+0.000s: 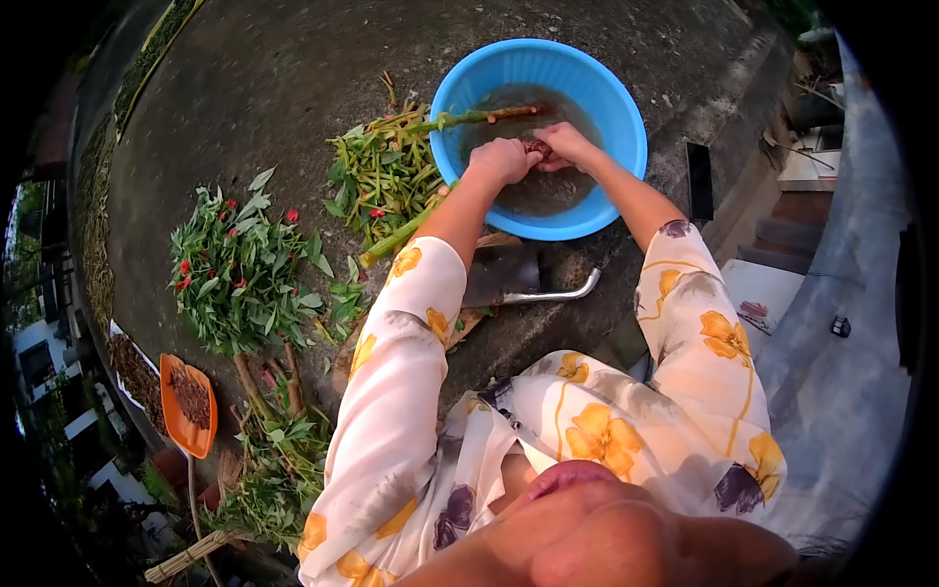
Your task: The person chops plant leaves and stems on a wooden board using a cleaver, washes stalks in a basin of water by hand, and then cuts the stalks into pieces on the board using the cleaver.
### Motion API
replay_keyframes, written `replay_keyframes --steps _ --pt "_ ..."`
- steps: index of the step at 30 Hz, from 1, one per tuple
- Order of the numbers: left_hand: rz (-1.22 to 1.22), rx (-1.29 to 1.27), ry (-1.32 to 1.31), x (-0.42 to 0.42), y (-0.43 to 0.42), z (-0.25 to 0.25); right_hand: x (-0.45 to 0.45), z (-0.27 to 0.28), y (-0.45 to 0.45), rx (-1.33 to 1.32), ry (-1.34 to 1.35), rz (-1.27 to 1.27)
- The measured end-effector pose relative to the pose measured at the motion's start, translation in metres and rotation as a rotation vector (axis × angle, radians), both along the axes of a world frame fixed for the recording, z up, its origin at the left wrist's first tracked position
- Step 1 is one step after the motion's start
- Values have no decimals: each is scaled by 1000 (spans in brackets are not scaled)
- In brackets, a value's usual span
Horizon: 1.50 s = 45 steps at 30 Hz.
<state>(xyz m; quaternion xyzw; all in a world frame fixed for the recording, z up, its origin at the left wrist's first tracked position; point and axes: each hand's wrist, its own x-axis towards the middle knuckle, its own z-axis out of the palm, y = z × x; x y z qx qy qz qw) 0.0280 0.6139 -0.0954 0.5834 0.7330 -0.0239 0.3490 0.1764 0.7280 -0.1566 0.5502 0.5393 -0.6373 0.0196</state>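
Upper centre, the left hand (502, 159) and right hand (565, 148) close round a small reddish-brown lump (535, 148) at the murky water (538, 199) in a round blue plastic basin (528, 65), rinsing seemingly under way, unfinished, leafy red-flowered green cuttings (240, 279) heaped centre-left.

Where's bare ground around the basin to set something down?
Widest: the concrete beyond the leaf pile, left of the blue basin. Smaller: right of the basin, beyond the black slab. Crowded: the basin's left side, with cut stems, and its near side, with the metal blade.
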Motion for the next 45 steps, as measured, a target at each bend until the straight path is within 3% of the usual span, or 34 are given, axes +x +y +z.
replay_keyframes --steps 2,4,6,8,10,12,14,16,19,20,21,22,24,25,28,35,37,40,45 --pt "1 178 -182 -10 5 12 3 25 0 79 -60 29" --pt "173 127 -617 -13 5 59 10 24 9 84 -1 -59" --pt "238 284 -627 -18 17 73 18 17 24 89 65 -148" --pt "369 371 -862 -23 32 89 21 8 36 99 -6 -314" --pt "446 431 -886 -25 48 105 23 -4 43 110 16 -407" --pt "612 528 -975 -30 57 123 24 -31 53 195 -48 -540" --pt "673 530 -965 -36 66 108 13 -70 48 403 -148 -610" --pt "801 536 -958 -39 68 85 -5 -63 26 -359 634 -1052" --pt "958 596 -1005 -32 57 48 -28 33 -11 -441 854 -991" --pt "1007 637 -1039 -30 55 35 -31 67 -21 -304 915 -792" --pt "1047 608 -1177 -28 51 30 -33 81 -30 -167 960 -598" --pt "1054 591 -1179 -25 50 21 -35 76 -37 -173 947 -609" --pt "1101 485 -1477 -20 60 11 -39 74 -40 552 640 -181" --pt "1096 432 -1512 -12 61 13 -30 105 -53 770 348 -34" --pt "1177 455 -1554 3 66 17 -26 121 -86 936 282 -39" --pt "1095 544 -1321 -1 75 40 -26 110 -95 884 270 -77" --pt "1028 653 -1357 -11 81 54 -17 118 -98 329 492 -157" --pt "968 704 -1297 -10 84 67 -14 118 -101 238 556 -225" --pt "919 924 -1326 -20 95 72 -13 113 -98 486 521 -170"
